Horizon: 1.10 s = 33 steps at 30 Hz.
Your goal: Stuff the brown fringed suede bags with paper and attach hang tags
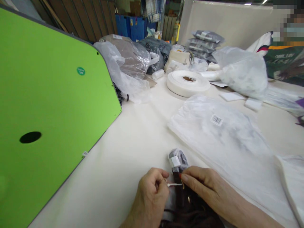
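L hand point(153, 190) grip pinching wht cord point(175, 184), long axis L–R, pointing twd R hand point(204, 183); R grip: can't tell.

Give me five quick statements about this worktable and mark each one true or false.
1. The left hand pinches a white string. True.
2. The green board stands at the picture's right. False: the green board stands at the left.
3. A barcode label shows on the large plastic bag. True.
4. The white roll sits atop the stacked packets. False: the white roll sits on the table.
5. Dark cloth shows at the picture's bottom edge. True.
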Available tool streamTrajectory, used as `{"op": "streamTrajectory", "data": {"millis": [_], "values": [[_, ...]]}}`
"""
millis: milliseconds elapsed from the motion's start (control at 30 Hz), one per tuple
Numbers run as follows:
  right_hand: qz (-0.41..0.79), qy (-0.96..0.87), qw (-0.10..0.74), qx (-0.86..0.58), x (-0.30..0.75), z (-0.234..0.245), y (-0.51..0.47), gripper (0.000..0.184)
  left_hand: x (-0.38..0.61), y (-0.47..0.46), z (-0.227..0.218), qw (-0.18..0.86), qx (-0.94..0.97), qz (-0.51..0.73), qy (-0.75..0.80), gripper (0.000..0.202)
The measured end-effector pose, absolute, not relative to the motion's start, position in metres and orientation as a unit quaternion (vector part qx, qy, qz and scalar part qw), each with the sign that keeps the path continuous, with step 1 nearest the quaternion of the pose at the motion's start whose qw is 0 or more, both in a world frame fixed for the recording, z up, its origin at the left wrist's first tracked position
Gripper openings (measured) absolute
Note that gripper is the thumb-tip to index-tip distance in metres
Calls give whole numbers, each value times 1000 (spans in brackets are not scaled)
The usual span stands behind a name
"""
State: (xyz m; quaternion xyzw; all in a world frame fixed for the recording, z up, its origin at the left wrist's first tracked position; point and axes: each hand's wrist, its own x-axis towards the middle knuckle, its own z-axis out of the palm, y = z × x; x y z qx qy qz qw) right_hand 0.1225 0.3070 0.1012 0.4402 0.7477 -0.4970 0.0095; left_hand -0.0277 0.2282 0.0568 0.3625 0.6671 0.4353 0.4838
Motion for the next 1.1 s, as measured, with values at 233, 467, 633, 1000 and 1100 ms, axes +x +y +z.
{"op": "streamTrajectory", "data": {"millis": [233,467,633,1000,1100], "values": [[-264,893,-66,359,117,101,287,13,-44,233,77,525,270,479,650,24],[-331,862,-52,380,104,98,289,17,-48,234,76,532,266,504,627,25],[-439,777,-80,444,101,102,297,14,-48,233,71,583,228,547,556,24],[-574,692,-110,423,98,105,300,15,-44,237,63,651,263,535,470,35],[-552,697,-97,447,101,105,300,16,-45,238,64,626,291,507,516,26]]}}
